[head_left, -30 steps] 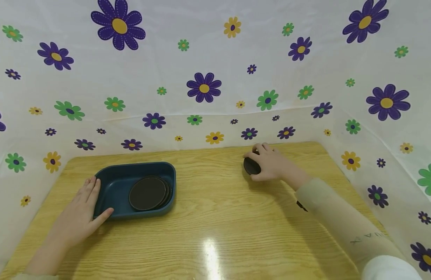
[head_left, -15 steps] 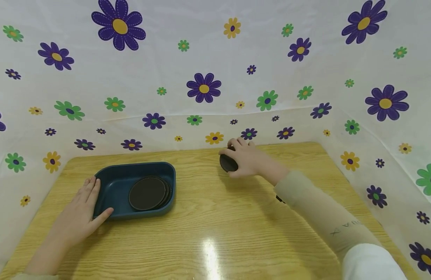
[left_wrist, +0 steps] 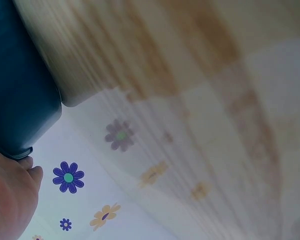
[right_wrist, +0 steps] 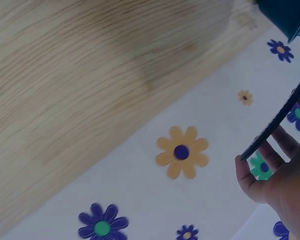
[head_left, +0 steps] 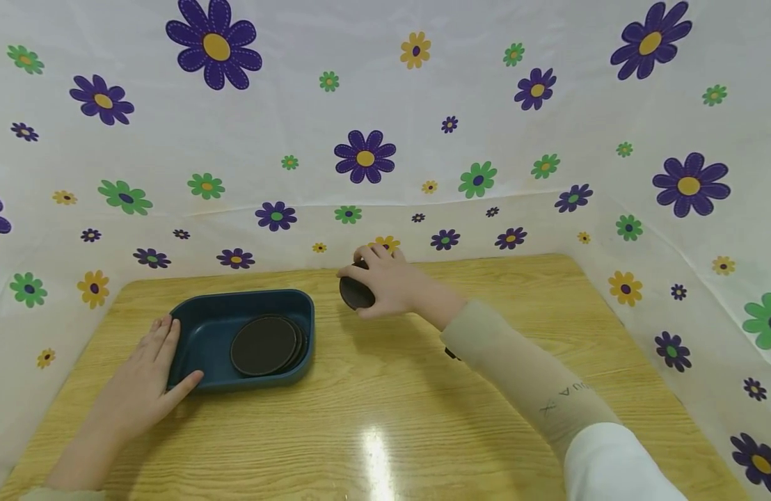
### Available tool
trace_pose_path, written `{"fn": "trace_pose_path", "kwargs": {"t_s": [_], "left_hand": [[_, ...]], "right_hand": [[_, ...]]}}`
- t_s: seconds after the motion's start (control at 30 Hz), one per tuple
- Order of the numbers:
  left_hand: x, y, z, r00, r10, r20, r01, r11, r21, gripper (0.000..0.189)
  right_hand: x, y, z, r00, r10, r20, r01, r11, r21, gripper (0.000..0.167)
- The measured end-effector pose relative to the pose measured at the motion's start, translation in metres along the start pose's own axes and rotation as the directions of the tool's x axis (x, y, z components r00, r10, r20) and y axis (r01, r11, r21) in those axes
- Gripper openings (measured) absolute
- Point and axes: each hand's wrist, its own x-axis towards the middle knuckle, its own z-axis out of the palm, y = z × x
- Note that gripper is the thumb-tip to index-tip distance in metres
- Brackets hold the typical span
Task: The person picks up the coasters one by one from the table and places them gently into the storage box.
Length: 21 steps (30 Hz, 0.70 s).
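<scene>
My right hand [head_left: 385, 285] holds a dark round disc [head_left: 355, 292] on edge above the wooden table [head_left: 423, 390], just right of the blue tray [head_left: 200, 323]. In the right wrist view the disc [right_wrist: 277, 120] shows as a thin dark edge pinched by the fingers [right_wrist: 262, 180]. Inside the tray lies a stack of dark round discs [head_left: 264, 345]. My left hand [head_left: 149, 379] rests flat against the tray's left side, thumb along its front wall. The left wrist view shows the tray's corner [left_wrist: 20, 100] and my fingertips [left_wrist: 25, 172] touching it.
A white cloth printed with purple, green and yellow flowers [head_left: 364, 155] walls the table at the back and both sides. The table's light wood surface stretches bare in front of the tray and to the right.
My right hand has carried the disc leftward along the back of the table, toward the tray. The left hand and tray have not moved.
</scene>
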Motion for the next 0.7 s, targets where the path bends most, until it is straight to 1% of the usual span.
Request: {"fn": "trace_pose_path", "kwargs": {"t_s": [0.13,0.33,0.53,0.7], "left_hand": [[0.000,0.000,0.000,1.000,-0.002,-0.003,0.002,1.000,0.004,0.100],[0.000,-0.001,0.000,1.000,-0.007,0.001,0.007,1.000,0.001,0.101],[0.001,-0.001,0.000,1.000,-0.014,0.014,0.014,1.000,0.001,0.101],[0.001,-0.001,0.000,1.000,-0.019,0.015,0.019,1.000,-0.005,0.101]], "right_hand": [[0.013,-0.016,0.000,0.999,-0.036,-0.009,0.036,0.999,-0.013,0.074],[0.032,-0.041,0.001,0.998,-0.067,-0.006,0.067,0.998,-0.004,0.077],[0.049,-0.070,0.002,0.994,-0.107,0.027,0.108,0.993,-0.050,0.078],[0.061,-0.091,0.002,0.992,-0.115,0.060,0.121,0.988,-0.092,0.077]]}}
